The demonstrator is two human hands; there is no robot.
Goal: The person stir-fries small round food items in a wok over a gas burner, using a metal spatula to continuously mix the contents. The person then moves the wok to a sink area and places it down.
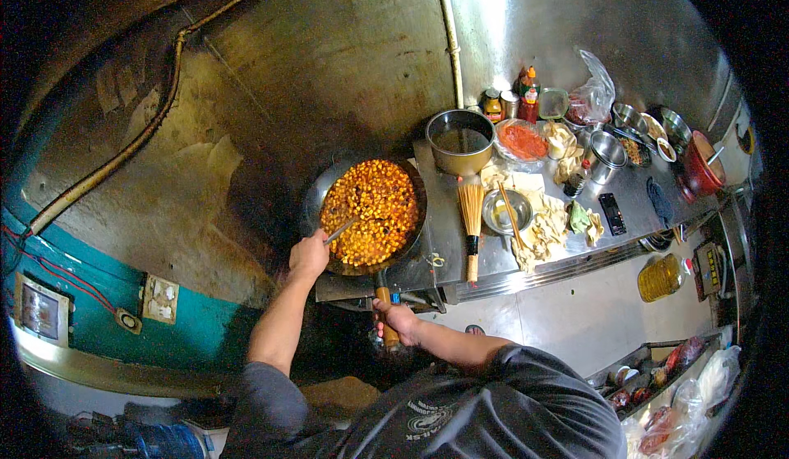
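In front of me a dark metal wok [423,212] holds a broad layer of small yellow-orange cubes [370,212] in reddish sauce, with darker bits among them. I cannot tell what the cubes are. My left hand [310,254] is closed around the metal handle of a cooking utensil [339,231]. The utensil reaches over the wok's left rim, its far end hidden in the food. Below the wok, my right hand [397,322] grips its wooden handle [383,292].
On the steel counter [453,243] to the right are a bamboo whisk [471,225], a large pot [460,144], a metal bowl [507,212], crumpled cloths [545,228] and a phone [611,213]. A stained wall [345,58] rises behind the wok. An oil jug [661,278] stands low at right.
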